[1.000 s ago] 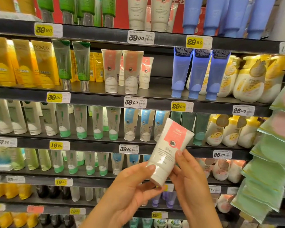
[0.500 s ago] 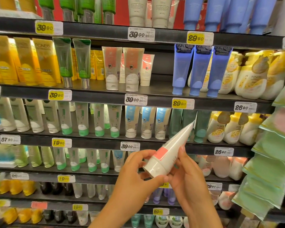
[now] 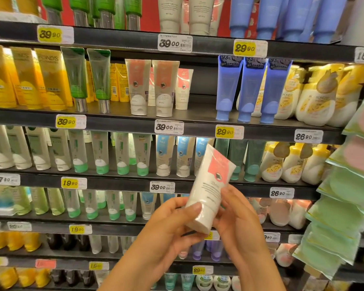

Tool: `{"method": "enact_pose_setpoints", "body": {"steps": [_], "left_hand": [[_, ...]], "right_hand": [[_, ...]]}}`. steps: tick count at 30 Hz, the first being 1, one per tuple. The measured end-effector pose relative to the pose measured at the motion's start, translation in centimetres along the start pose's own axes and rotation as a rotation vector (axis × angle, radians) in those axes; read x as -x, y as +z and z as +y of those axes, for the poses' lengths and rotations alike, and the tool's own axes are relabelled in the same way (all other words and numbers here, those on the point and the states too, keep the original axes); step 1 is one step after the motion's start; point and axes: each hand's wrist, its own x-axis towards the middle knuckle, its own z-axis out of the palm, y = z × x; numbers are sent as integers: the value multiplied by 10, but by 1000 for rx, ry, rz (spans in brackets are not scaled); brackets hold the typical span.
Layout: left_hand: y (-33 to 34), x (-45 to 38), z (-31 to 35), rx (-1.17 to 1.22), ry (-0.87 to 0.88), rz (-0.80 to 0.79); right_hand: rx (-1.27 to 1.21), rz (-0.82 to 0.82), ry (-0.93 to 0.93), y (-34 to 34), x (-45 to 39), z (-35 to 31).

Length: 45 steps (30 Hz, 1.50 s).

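White, pink-labelled tube (image 3: 211, 185) is gripped near its cap by curled fingers (image 3: 229, 195) of left hand (image 3: 166, 227) and right hand (image 3: 237, 219), tilting above them.

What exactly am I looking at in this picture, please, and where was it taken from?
There is no machine here. The picture comes from a camera worn on a person's head, looking forward and down at shop shelves. The person's left hand and right hand together hold a white tube with a pink label, tilted, cap end down. The shelves carry rows of similar tubes: matching pink-labelled tubes, yellow tubes and blue tubes, with price tags along the edges.
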Motion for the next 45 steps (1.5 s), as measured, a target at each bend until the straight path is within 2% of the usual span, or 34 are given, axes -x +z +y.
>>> {"method": "enact_pose_setpoints", "body": {"steps": [3,6,13,18,22,27,32,40,45], "left_hand": [[2,-2,1,200,-102,-16],[4,-4,2,305,-154,-27],[4,-9,0,324,-168,-35],[-1,-15,-1,178,-53,-21],[-5,-27,5,86,107,24],[-12,-51,26,-145,303,84],[-13,-79,46,-252,364,58],[-16,-137,100,-389,456,-19],[-30,-177,140,-591,631,196]], "right_hand": [[42,17,1,1,-2,-2],[46,53,14,3,-3,-5],[69,72,34,1,-5,-7],[126,-4,-27,4,-15,-8],[288,-59,-83,18,-28,-10],[493,-107,-155,35,-51,-18],[594,-148,-203,51,-80,-27],[646,-76,-355,74,-146,-46],[672,20,-439,81,-190,-55]]}}
